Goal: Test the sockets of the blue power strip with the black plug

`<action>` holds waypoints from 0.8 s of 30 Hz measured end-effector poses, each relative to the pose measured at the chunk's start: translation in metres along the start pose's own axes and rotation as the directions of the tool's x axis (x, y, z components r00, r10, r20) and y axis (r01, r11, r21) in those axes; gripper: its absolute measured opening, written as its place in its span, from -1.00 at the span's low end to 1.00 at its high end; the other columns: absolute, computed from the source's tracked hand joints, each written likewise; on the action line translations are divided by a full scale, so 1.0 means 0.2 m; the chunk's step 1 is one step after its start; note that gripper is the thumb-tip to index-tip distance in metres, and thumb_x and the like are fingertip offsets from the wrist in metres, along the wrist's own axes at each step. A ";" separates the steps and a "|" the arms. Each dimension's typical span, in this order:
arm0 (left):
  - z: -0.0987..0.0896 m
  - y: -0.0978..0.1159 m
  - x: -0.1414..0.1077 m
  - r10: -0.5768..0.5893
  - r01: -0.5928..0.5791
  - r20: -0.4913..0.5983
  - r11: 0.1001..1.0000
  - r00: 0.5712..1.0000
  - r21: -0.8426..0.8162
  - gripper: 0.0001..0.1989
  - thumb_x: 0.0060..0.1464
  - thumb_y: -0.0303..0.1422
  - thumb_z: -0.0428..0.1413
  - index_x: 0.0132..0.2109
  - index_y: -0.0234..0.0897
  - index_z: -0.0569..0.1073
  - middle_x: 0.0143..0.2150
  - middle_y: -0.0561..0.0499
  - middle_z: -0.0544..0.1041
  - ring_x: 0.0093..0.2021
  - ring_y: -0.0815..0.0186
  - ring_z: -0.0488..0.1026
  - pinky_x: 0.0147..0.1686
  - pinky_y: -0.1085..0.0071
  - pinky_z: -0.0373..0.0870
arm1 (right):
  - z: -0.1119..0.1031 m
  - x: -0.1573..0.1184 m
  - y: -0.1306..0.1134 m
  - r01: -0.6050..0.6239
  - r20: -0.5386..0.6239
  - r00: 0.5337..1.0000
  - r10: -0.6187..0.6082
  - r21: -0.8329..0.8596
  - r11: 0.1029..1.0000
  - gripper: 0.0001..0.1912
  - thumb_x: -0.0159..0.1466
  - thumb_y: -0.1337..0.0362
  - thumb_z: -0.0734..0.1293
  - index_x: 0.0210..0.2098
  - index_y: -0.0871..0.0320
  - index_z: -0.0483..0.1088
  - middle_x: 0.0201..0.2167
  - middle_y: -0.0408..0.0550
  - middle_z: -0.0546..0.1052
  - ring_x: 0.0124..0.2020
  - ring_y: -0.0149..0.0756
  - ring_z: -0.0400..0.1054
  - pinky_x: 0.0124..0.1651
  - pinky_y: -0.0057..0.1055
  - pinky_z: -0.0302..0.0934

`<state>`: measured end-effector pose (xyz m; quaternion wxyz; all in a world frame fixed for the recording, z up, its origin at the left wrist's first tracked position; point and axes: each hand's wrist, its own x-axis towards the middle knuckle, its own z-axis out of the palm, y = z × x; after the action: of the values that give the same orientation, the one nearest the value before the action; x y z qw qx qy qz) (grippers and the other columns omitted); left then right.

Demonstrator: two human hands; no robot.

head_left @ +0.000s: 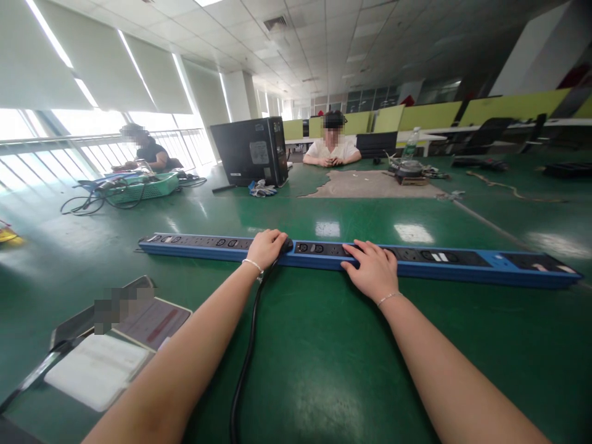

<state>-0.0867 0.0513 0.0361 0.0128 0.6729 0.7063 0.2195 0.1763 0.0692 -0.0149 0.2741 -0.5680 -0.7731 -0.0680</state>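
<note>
A long blue power strip [319, 263] with black socket panels lies crosswise on the green table. My left hand [266, 248] is closed around a black plug [287, 245] at the strip's top, left of its middle. From under that hand a black cable [250, 345] runs down over the table toward me. Whether the plug's pins sit in a socket is hidden. Farther right, my right hand [374, 269] lies on the strip with its fingers stretched out and apart, covering a few sockets. Its thumb touches the strip near the front edge.
At lower left are a white pad [98, 370] and a tablet-like case [155, 324]. Behind the strip stand a black computer tower [247, 151], gloves [262, 189] and a green basket [160, 185] of cables. Two people sit farther back. A bottle [411, 143] stands at back right.
</note>
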 end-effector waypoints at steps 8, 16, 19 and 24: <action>0.13 -0.07 -0.14 0.192 -0.176 -0.099 0.973 0.976 0.148 -0.51 0.10 -0.27 -0.07 0.19 -0.13 0.17 0.16 0.00 0.33 0.20 0.26 0.16 0.18 0.25 -0.05 | -0.01 -0.01 -0.02 0.021 -0.008 1.000 -0.022 -0.028 0.999 -0.60 0.19 0.11 0.20 0.02 -0.04 0.35 0.09 -0.07 0.34 0.13 -0.10 0.11 0.11 -0.04 -0.11; 0.19 -0.04 -0.12 0.111 -0.091 -0.144 0.986 0.983 0.143 -0.31 -0.02 -0.06 0.02 0.21 -0.26 0.12 0.18 -0.14 0.30 0.21 0.17 0.13 0.18 0.24 -0.07 | 0.04 0.03 -0.32 0.270 -0.040 0.963 -0.268 0.179 0.946 -0.53 0.28 0.16 0.09 0.15 0.15 0.19 0.11 0.00 0.32 0.10 -0.24 0.17 0.12 -0.26 0.05; 0.19 -0.04 -0.12 0.133 -0.112 -0.144 0.984 0.981 0.141 -0.35 -0.02 -0.18 0.03 0.20 -0.29 0.12 0.17 -0.14 0.31 0.21 0.17 0.14 0.16 0.25 -0.05 | 0.10 0.07 -0.49 0.304 -0.062 0.953 -0.298 0.238 0.923 -0.48 0.27 0.18 0.10 0.20 0.14 0.10 0.15 0.01 0.26 0.14 -0.24 0.13 0.12 -0.26 0.07; 0.19 -0.04 -0.13 0.131 -0.115 -0.128 0.986 0.983 0.124 -0.38 -0.05 -0.34 -0.01 0.20 -0.31 0.12 0.17 -0.14 0.30 0.21 0.18 0.13 0.15 0.26 -0.05 | 0.15 0.14 -0.62 0.301 0.002 0.950 -0.313 0.267 0.915 -0.55 0.22 0.29 0.15 0.11 0.09 0.23 0.10 -0.05 0.33 0.10 -0.26 0.19 0.11 -0.26 0.09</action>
<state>-0.0807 0.0375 -0.0079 -0.0879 0.6985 0.6740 0.2237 0.0466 0.0631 -0.0009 0.3160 -0.3994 -0.8606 0.0059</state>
